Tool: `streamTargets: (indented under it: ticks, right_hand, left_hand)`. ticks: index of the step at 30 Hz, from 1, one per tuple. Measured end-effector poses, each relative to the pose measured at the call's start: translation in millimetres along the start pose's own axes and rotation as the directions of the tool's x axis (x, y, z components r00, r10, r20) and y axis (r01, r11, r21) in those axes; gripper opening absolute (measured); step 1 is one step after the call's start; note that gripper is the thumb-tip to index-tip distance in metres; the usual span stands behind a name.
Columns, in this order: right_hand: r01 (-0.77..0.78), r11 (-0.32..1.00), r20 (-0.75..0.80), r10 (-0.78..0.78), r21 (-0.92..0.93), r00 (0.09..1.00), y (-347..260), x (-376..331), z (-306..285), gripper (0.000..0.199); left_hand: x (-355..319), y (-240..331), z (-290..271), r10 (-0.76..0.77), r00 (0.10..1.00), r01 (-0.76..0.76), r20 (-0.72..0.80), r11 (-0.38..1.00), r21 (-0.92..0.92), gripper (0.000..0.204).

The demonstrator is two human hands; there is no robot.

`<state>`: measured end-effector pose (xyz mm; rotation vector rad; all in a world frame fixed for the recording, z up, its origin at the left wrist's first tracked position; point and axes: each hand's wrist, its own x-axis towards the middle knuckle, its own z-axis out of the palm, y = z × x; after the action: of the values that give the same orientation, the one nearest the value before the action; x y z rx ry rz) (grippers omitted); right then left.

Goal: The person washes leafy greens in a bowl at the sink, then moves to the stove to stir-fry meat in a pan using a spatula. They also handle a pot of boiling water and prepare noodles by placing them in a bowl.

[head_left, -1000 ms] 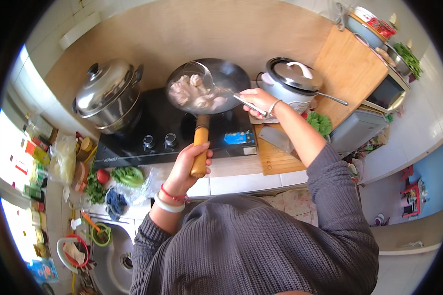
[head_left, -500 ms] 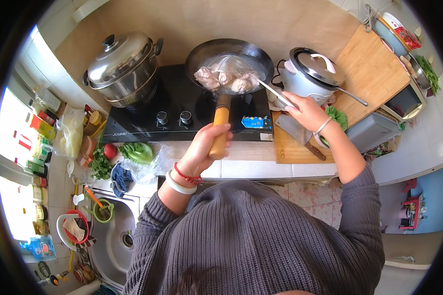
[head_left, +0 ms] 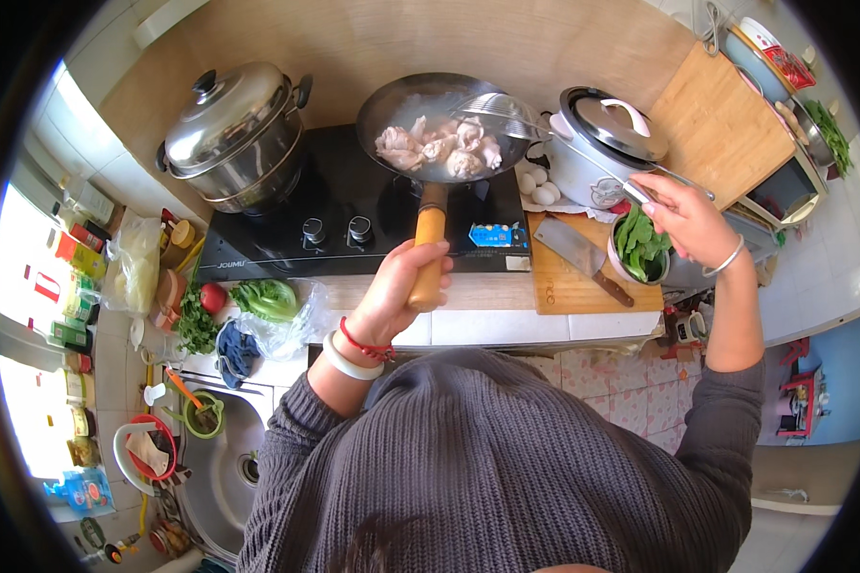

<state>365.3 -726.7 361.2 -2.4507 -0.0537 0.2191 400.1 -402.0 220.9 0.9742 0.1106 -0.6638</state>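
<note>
My left hand (head_left: 403, 279) is wrapped round the wooden handle of a dark wok (head_left: 384, 103) on the black stove (head_left: 338, 191). Pale chunks of meat (head_left: 438, 148) lie in the wok, with steam or cloudy liquid behind them. My right hand (head_left: 686, 218) grips the long handle of a metal skimmer (head_left: 497, 107), whose wide head hangs over the wok's right rim. Below that hand stands a bowl of green leaves (head_left: 642, 250). A cleaver (head_left: 575, 250) lies on a small wooden cutting board (head_left: 556, 294) to the left of the bowl.
A lidded steel steamer pot (head_left: 234, 134) stands on the stove's left. Right of the wok are several eggs (head_left: 542, 194) and a white rice cooker (head_left: 583, 172). Lettuce (head_left: 266, 299) and a tomato (head_left: 212, 297) lie near the sink (head_left: 222, 487); bottles line the window at left.
My right hand has moved right with the skimmer, whose head has slid from above the meat to the wok's right rim. The eggs and leaf bowl now show more. My left hand stays put.
</note>
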Motion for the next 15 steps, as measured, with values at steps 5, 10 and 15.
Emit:
streamTargets:
  ticks: [5, 10, 15]
  right_hand:
    - [-0.036, 0.995, 0.167, 0.05, -0.088, 0.985, -24.7, 3.6, 9.9, 0.037]
    - [0.225, 0.902, 0.077, -0.212, -0.368, 0.974, -15.2, 36.8, 42.9, 0.036]
    - [0.271, 0.866, 0.052, -0.276, -0.419, 0.96, -10.1, 66.5, 67.9, 0.033]
  left_hand:
    - [-0.1, 0.1, -0.8, -0.001, 1.0, 0.001, -0.002, 1.0, -0.015, 0.02]
    - [-0.2, -0.1, -0.1, -0.007, 1.0, 0.007, -0.001, 1.0, -0.019, 0.019]
    - [-1.2, -0.5, 0.8, -0.008, 1.0, 0.008, -0.007, 1.0, -0.004, 0.025]
